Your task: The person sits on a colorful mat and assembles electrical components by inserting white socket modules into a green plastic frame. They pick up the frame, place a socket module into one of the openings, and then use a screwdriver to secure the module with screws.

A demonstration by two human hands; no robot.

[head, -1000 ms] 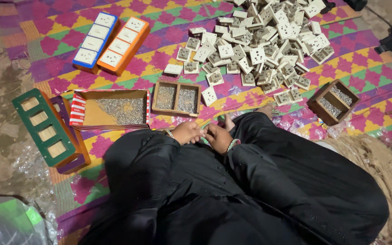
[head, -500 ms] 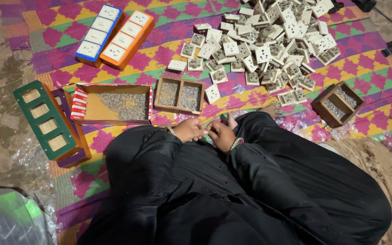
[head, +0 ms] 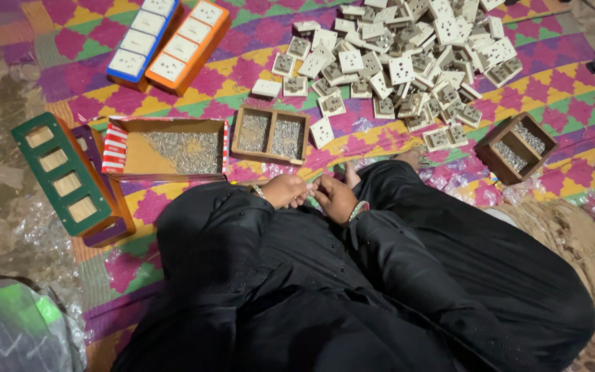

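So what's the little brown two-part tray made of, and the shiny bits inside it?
The two-part tray looks like plain unpainted wood: matte brown walls with a thin divider. The bits inside seem to be metal, likely small screws, since they glint silvery grey; they are too small to be sure.

A bright woven mat [head: 173, 103] carries white switch parts [head: 408, 62] and 3 screw trays [head: 270, 134].

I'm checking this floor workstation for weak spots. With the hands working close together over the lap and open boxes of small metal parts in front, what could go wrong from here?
The left hand and right hand work over dark clothing, so a dropped part could vanish in the folds. The open cardboard box and the small divided tray lie near the knees; a nudge might spill them. The socket pile is loose and may slide.
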